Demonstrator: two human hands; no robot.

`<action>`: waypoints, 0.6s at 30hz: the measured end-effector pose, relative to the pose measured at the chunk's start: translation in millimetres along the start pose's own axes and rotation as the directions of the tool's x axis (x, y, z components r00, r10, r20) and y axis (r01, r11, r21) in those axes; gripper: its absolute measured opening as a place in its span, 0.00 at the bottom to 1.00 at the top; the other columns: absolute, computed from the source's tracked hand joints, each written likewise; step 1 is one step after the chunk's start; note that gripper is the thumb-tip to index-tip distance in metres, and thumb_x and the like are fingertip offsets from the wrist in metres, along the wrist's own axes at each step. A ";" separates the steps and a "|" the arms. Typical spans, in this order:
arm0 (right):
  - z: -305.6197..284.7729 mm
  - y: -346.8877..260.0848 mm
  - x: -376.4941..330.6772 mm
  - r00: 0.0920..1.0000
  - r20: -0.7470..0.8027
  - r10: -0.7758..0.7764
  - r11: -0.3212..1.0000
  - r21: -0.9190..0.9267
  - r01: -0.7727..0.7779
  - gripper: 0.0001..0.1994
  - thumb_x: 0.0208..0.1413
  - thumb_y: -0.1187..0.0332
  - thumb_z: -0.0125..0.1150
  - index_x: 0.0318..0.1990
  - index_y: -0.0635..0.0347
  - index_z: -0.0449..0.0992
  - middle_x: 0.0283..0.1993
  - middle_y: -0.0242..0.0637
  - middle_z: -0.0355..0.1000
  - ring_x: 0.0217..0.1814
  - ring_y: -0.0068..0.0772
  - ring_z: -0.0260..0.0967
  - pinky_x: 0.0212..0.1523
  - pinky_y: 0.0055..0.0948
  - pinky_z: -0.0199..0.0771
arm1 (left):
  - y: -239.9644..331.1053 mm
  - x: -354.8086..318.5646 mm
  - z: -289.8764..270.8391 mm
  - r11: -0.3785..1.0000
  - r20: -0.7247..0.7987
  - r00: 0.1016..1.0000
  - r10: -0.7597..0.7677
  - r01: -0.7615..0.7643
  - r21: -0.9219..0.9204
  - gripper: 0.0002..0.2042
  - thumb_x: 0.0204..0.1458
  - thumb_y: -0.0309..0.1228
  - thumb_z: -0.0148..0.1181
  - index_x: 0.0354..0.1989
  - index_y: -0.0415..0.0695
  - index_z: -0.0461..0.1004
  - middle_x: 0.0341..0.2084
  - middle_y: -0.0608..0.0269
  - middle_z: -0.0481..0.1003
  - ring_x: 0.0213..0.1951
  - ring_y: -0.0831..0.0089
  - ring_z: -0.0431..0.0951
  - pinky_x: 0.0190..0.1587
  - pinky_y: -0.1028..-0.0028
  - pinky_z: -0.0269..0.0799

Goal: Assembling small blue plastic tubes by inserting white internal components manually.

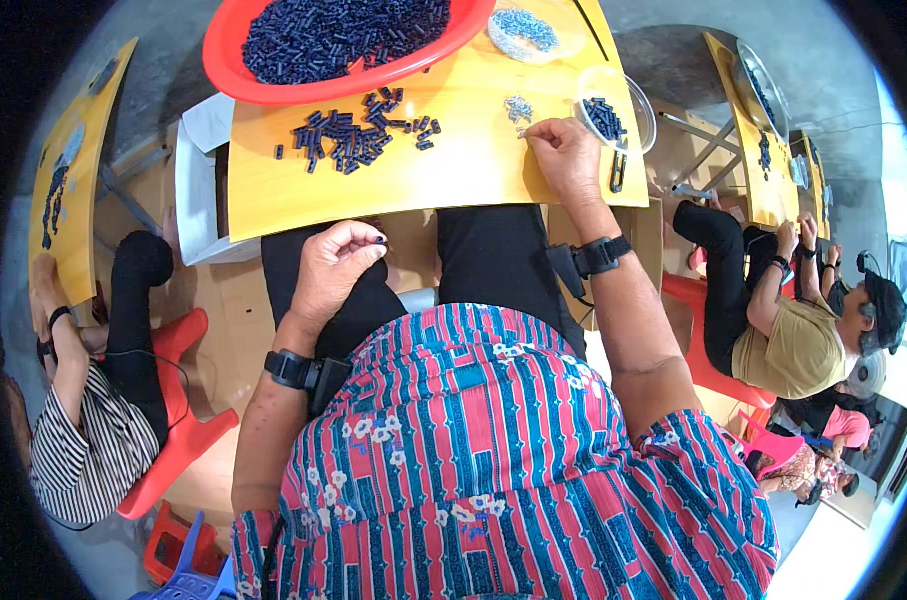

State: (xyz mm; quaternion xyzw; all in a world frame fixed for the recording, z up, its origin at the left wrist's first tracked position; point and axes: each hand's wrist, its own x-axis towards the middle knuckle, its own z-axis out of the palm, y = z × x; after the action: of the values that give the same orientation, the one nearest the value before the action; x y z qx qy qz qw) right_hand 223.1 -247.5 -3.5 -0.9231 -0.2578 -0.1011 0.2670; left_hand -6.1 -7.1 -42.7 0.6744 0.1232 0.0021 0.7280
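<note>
My left hand (336, 268) is above my lap, thumb and forefinger pinched on a small dark blue plastic piece (381, 240) whose end sticks out. Over the right part of the yellow table, my right hand (568, 158) is closed in a pinch; a tiny silvery bit (523, 133) shows at its fingertips, too small to name. Just beyond those fingers lies a little heap of small shiny parts (519, 108). A loose pile of dark blue plastic pieces (349, 138) spreads across the left half of the table.
A red basin (219, 60) full of dark blue pieces stands at the back left. Behind the right hand are a clear tub (524, 50) of shiny parts and a clear bowl (642, 112) with dark pieces. The yellow table's (424, 195) front edge crosses above my knees. People sit at tables on both sides.
</note>
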 end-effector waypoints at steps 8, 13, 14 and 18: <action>-1.3 -0.1 0.3 0.999 0.011 0.047 0.998 0.044 -0.047 0.04 0.45 0.75 0.64 0.30 0.63 0.80 0.27 0.36 0.73 0.25 0.22 0.70 0.30 0.21 0.73 | -2.9 0.7 1.1 0.999 -0.014 0.999 0.030 -0.030 -0.013 0.05 0.49 0.20 0.61 0.34 0.38 0.76 0.27 0.72 0.74 0.30 0.87 0.71 0.35 0.84 0.69; -5.7 -10.9 0.2 0.992 0.074 0.100 0.994 0.030 -0.102 0.06 0.45 0.71 0.60 0.29 0.61 0.80 0.31 0.42 0.73 0.32 0.36 0.70 0.37 0.30 0.72 | -3.1 0.3 0.8 0.999 -0.012 1.000 0.029 -0.029 -0.016 0.05 0.49 0.20 0.61 0.34 0.37 0.75 0.27 0.71 0.74 0.29 0.87 0.71 0.35 0.84 0.69; -7.4 -14.5 0.4 0.982 0.113 0.148 0.987 0.047 -0.154 0.08 0.45 0.69 0.54 0.28 0.60 0.79 0.34 0.48 0.73 0.39 0.48 0.70 0.45 0.38 0.70 | -3.8 0.3 -0.4 1.000 0.002 1.000 0.020 -0.020 -0.011 0.05 0.49 0.20 0.60 0.34 0.38 0.75 0.29 0.71 0.74 0.31 0.86 0.71 0.36 0.83 0.69; -10.7 -19.2 0.8 0.977 0.134 0.164 0.986 0.012 -0.167 0.08 0.45 0.69 0.54 0.29 0.60 0.79 0.34 0.48 0.73 0.40 0.48 0.70 0.45 0.38 0.70 | -3.7 0.5 -0.8 1.000 0.019 1.000 0.008 -0.008 -0.010 0.04 0.50 0.20 0.60 0.34 0.38 0.74 0.31 0.70 0.74 0.33 0.86 0.71 0.38 0.83 0.69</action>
State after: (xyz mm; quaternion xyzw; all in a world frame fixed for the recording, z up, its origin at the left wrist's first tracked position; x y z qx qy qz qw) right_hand 213.1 -239.1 14.2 -0.9428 -0.1985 -0.0139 0.2675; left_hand -6.3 -6.6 -46.4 0.6714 0.1136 -0.0007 0.7324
